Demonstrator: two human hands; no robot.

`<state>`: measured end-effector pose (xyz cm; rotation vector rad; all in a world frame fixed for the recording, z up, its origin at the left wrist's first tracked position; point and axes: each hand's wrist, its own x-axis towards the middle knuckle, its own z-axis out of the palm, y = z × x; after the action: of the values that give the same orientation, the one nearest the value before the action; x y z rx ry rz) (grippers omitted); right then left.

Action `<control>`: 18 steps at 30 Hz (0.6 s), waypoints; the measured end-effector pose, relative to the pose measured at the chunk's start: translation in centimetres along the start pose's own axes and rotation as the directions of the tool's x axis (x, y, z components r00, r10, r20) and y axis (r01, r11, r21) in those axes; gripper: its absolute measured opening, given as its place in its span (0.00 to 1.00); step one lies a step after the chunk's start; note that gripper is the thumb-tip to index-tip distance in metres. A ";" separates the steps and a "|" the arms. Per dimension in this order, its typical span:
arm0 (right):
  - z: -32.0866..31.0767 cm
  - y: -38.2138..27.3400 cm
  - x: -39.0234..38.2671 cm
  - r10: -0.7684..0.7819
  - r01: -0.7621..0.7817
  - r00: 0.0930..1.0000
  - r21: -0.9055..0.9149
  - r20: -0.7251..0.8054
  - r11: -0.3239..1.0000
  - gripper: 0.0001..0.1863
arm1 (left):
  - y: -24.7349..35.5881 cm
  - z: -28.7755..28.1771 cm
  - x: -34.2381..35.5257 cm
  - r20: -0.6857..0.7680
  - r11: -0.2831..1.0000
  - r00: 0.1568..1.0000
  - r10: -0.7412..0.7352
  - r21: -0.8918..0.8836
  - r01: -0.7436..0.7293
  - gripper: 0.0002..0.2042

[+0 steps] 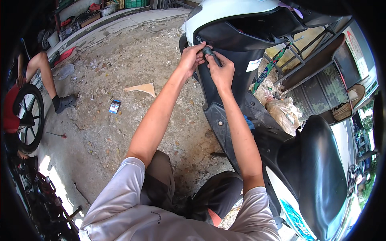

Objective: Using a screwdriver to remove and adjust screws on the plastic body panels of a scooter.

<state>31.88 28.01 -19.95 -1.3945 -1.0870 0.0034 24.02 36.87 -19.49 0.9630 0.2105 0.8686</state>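
Both hands are up at the black inner leg shield of a white and black scooter. A screwdriver with a dark handle slants between them, its metal end up against the panel's left edge. My left hand is closed, thumb and fingers pinching the tool near its front. My right hand is closed around the rear of the handle. Whatever the tip meets is too small to make out. The scooter's black seat lies to the right of my right arm, and its footboard is below the hands.
On the dirt ground lie a tan curved piece, a small blue and black packet and a red-handled screwdriver. Another person's leg is at the left beside a wheel. A metal drum and a plastic bag stand right.
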 end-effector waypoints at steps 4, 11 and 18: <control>0.1 0.1 0.1 0.026 -0.027 0.999 -0.032 -0.021 0.999 0.14 | -0.1 -0.1 0.1 0.023 1.000 1.000 -0.017 -0.015 0.017 0.14; 0.1 -0.6 -0.2 -0.008 0.008 1.000 -0.003 -0.018 1.000 0.14 | -0.1 -0.2 0.1 0.025 1.000 1.000 -0.001 -0.015 0.002 0.13; 0.1 -1.7 -0.7 -0.222 0.200 0.974 -0.269 -0.054 0.942 0.13 | 0.1 -0.2 0.0 0.023 1.000 1.000 0.007 -0.013 -0.007 0.16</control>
<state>30.50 27.21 -19.11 -1.4906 -1.1935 -0.3641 23.86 37.01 -19.58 0.9618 0.1817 0.8636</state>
